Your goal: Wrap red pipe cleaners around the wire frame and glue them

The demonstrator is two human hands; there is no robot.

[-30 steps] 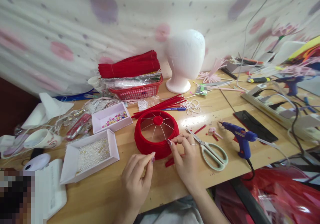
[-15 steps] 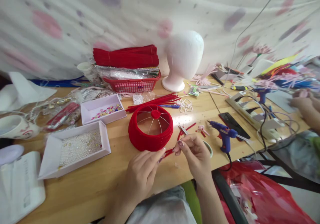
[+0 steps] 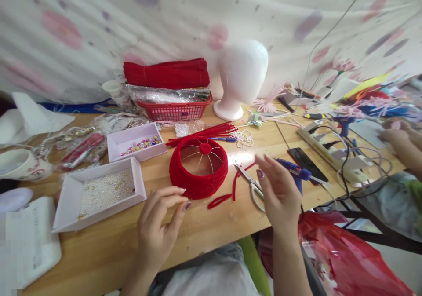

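Note:
A round red frame wrapped in pipe cleaner (image 3: pixel 198 168) stands on the wooden table (image 3: pixel 211 230) in front of me. My left hand (image 3: pixel 158 225) hovers just left of it, fingers apart, holding nothing. A bent red pipe cleaner piece (image 3: pixel 224 195) lies on the table between my hands. My right hand (image 3: pixel 278 190) is lifted with fingers spread, empty, above the scissors (image 3: pixel 251 184) and in front of the blue glue gun (image 3: pixel 298 170).
Two white trays hold pearls (image 3: pixel 99 192) and coloured gems (image 3: pixel 136 143). A red basket (image 3: pixel 174 109) with red pipe cleaners and a white foam head (image 3: pixel 242 76) stand at the back. A black phone (image 3: pixel 305 159) and power strip (image 3: pixel 329 148) lie right. Another person's hand (image 3: pixel 397 137) works at far right.
Both hands let go of the red pipe cleaner piece, which now lies on the table. My left hand moved left and my right hand lifted to the right.

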